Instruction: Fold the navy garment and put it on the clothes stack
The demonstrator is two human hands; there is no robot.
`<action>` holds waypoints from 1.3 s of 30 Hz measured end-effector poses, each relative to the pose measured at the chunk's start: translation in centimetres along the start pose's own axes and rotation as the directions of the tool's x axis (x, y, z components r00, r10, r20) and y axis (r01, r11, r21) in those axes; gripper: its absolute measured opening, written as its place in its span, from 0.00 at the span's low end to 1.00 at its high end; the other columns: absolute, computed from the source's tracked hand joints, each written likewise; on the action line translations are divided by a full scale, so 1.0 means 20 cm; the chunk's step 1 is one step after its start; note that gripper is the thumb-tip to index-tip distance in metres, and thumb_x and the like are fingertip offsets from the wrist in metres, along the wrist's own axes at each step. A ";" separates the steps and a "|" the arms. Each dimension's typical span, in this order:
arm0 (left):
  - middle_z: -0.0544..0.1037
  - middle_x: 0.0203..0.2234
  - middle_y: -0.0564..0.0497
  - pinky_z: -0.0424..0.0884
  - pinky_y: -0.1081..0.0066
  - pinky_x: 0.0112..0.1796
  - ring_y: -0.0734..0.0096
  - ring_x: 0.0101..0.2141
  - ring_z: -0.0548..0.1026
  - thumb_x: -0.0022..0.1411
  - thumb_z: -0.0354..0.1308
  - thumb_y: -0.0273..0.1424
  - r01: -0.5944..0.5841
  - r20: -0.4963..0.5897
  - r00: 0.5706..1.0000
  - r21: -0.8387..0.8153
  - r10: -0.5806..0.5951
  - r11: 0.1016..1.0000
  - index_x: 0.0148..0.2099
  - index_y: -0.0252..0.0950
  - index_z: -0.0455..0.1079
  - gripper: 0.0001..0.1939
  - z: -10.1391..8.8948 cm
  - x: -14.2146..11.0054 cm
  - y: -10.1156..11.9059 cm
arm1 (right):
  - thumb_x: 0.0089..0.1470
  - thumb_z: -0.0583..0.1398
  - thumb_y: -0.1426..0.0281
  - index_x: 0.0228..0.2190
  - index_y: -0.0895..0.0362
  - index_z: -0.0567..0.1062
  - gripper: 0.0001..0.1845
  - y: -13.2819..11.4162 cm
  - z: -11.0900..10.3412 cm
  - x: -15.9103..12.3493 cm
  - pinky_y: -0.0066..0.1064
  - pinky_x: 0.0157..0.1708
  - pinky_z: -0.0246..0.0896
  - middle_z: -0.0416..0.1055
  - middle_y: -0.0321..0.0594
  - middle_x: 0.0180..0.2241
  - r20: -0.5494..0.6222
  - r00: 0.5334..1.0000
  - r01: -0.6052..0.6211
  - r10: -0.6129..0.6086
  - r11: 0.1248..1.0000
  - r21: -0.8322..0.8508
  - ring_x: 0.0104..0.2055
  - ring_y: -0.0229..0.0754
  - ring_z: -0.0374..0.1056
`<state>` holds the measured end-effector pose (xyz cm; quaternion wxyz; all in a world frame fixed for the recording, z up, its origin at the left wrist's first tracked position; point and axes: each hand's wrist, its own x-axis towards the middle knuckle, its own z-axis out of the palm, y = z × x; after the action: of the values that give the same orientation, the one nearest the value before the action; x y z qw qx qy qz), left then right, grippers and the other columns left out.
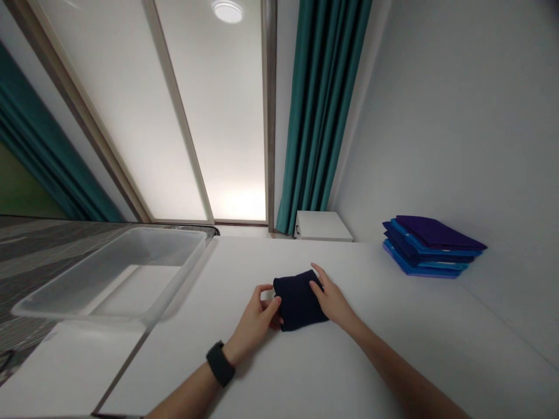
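A folded navy blue cloth (301,299), shaped into a small square, is between my two hands over the white table. My left hand (259,317) grips its left edge, thumb on top and fingers curled at the side and partly under. On the opposite edge is my right hand (329,299), with the thumb laid over the cloth and the index finger along its upper right corner. The remaining fingers of that hand are hidden. A black watch band (220,364) circles my left wrist.
To the left, a translucent plastic bin (174,279) stands across a seam in the white table (244,378). A stack of folded blue and purple fabrics (432,247) lies at the right by the wall. Beyond the far edge is a white cabinet (323,226).
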<state>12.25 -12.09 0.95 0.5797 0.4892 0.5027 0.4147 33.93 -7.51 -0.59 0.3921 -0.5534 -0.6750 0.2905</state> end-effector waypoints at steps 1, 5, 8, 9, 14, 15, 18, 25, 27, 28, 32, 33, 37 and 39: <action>0.76 0.26 0.53 0.70 0.69 0.24 0.67 0.22 0.76 0.60 0.54 0.52 0.002 0.003 1.000 0.028 -0.002 1.000 0.57 0.38 0.51 0.32 -0.03 0.00 0.01 | 0.61 0.50 0.64 0.61 0.53 0.61 0.27 0.00 0.00 0.02 0.46 0.60 0.56 0.64 0.46 0.60 0.013 1.000 0.029 -0.028 0.998 -0.063 0.60 0.48 0.62; 0.78 0.40 0.43 0.75 0.61 0.35 0.62 0.36 0.79 0.68 0.46 0.44 -0.246 -0.012 0.960 0.437 0.280 0.865 0.59 0.37 0.57 0.23 -0.14 -0.01 0.09 | 0.62 0.48 0.69 0.60 0.54 0.62 0.26 0.00 0.02 0.04 0.43 0.57 0.60 0.67 0.45 0.58 0.088 0.994 0.084 -0.063 0.960 -0.267 0.58 0.46 0.66; 0.70 0.57 0.42 0.65 0.54 0.56 0.58 0.57 0.68 0.69 0.47 0.37 -0.512 0.233 0.796 0.752 0.559 0.416 0.61 0.38 0.61 0.21 -0.11 -0.04 0.14 | 0.62 0.47 0.71 0.60 0.56 0.62 0.26 -0.01 0.04 0.03 0.41 0.55 0.62 0.68 0.47 0.57 0.100 0.992 0.110 -0.079 0.923 -0.368 0.57 0.46 0.66; 0.66 0.60 0.43 0.60 0.54 0.59 0.58 0.60 0.63 0.69 0.47 0.36 -0.568 0.346 0.744 0.778 0.572 0.269 0.63 0.38 0.60 0.22 -0.08 -0.05 0.15 | 0.62 0.46 0.72 0.60 0.57 0.62 0.26 -0.02 0.05 0.02 0.40 0.55 0.62 0.69 0.47 0.56 0.097 0.991 0.118 -0.086 0.912 -0.392 0.56 0.46 0.66; 0.61 0.64 0.43 0.52 0.57 0.63 0.59 0.64 0.57 0.71 0.44 0.39 -0.627 0.576 0.652 0.775 0.492 -0.077 0.67 0.33 0.54 0.27 0.04 -0.03 0.09 | 0.64 0.44 0.73 0.61 0.56 0.63 0.26 -0.06 0.04 -0.02 0.34 0.49 0.64 0.71 0.47 0.53 0.064 0.997 0.075 -0.048 0.841 -0.537 0.52 0.44 0.69; 0.60 0.65 0.44 0.52 0.58 0.63 0.60 0.65 0.56 0.72 0.43 0.38 -0.623 0.583 0.651 0.776 0.486 -0.097 0.67 0.33 0.53 0.26 0.05 -0.02 0.07 | 0.64 0.43 0.73 0.61 0.56 0.62 0.26 -0.07 0.03 -0.03 0.34 0.47 0.65 0.72 0.47 0.52 0.079 0.997 0.068 -0.026 0.811 -0.581 0.51 0.44 0.70; 0.57 0.66 0.46 0.50 0.59 0.64 0.63 0.66 0.54 0.72 0.42 0.38 -0.625 0.598 0.647 0.772 0.474 -0.121 0.69 0.34 0.50 0.27 0.02 0.00 0.02 | 0.63 0.43 0.74 0.63 0.55 0.60 0.28 -0.11 0.00 -0.05 0.35 0.42 0.65 0.73 0.47 0.49 0.166 0.986 0.100 0.025 0.708 -0.700 0.45 0.46 0.73; 0.52 0.68 0.44 0.50 0.56 0.64 0.62 0.66 0.51 0.72 0.43 0.39 -0.626 0.567 0.697 0.780 0.439 -0.015 0.71 0.36 0.45 0.29 0.00 -0.02 0.00 | 0.63 0.43 0.75 0.62 0.58 0.62 0.27 -0.15 -0.01 -0.04 0.37 0.44 0.62 0.75 0.50 0.47 0.220 0.974 0.135 0.053 0.645 -0.752 0.45 0.48 0.73; 0.52 0.68 0.46 0.48 0.55 0.65 0.63 0.67 0.50 0.73 0.42 0.38 -0.650 0.571 0.708 0.757 0.416 0.067 0.71 0.38 0.45 0.28 -0.01 -0.01 0.01 | 0.63 0.43 0.75 0.61 0.58 0.62 0.27 -0.14 0.00 -0.04 0.36 0.45 0.61 0.75 0.50 0.48 0.211 0.976 0.124 0.053 0.663 -0.738 0.46 0.47 0.73; 0.53 0.67 0.47 0.48 0.55 0.65 0.64 0.66 0.51 0.73 0.41 0.37 -0.665 0.576 0.711 0.737 0.403 0.121 0.70 0.39 0.46 0.27 -0.02 -0.01 0.02 | 0.63 0.43 0.75 0.61 0.58 0.62 0.27 -0.14 0.00 -0.04 0.35 0.45 0.61 0.75 0.49 0.49 0.203 0.978 0.116 0.051 0.678 -0.726 0.47 0.46 0.72; 0.60 0.65 0.48 0.52 0.57 0.64 0.67 0.65 0.56 0.73 0.37 0.35 -0.665 0.483 0.738 0.640 0.472 0.385 0.68 0.40 0.52 0.24 -0.10 0.02 0.03 | 0.65 0.45 0.72 0.59 0.56 0.66 0.25 -0.11 -0.01 -0.04 0.33 0.46 0.61 0.75 0.46 0.47 0.113 0.993 0.058 0.024 0.741 -0.669 0.47 0.44 0.71; 0.62 0.64 0.47 0.53 0.57 0.64 0.67 0.64 0.58 0.73 0.37 0.35 -0.641 0.403 0.755 0.621 0.517 0.451 0.67 0.40 0.55 0.24 -0.13 0.03 0.04 | 0.65 0.45 0.70 0.58 0.56 0.67 0.24 -0.11 -0.03 -0.04 0.33 0.46 0.61 0.74 0.47 0.45 0.070 0.998 0.044 0.004 0.745 -0.666 0.47 0.44 0.70; 0.71 0.56 0.43 0.61 0.56 0.59 0.63 0.57 0.66 0.73 0.39 0.36 -0.533 0.045 0.786 0.556 0.617 0.638 0.60 0.37 0.64 0.21 -0.22 0.07 0.06 | 0.65 0.47 0.66 0.56 0.59 0.70 0.23 -0.19 -0.08 -0.05 0.40 0.50 0.60 0.71 0.50 0.47 -0.060 0.985 0.074 -0.164 0.704 -0.706 0.50 0.50 0.65; 0.74 0.51 0.43 0.63 0.55 0.56 0.63 0.53 0.69 0.72 0.40 0.37 -0.507 -0.009 0.791 0.551 0.612 0.663 0.57 0.36 0.66 0.20 -0.23 0.09 0.07 | 0.65 0.48 0.64 0.57 0.60 0.68 0.24 -0.25 -0.06 -0.06 0.43 0.54 0.57 0.68 0.52 0.53 -0.016 0.968 0.162 -0.250 0.676 -0.719 0.55 0.52 0.62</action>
<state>7.89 -9.42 1.87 0.2165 0.7154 0.4732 0.4663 32.44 -9.83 3.92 0.2155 -0.5974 -0.7692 -0.0709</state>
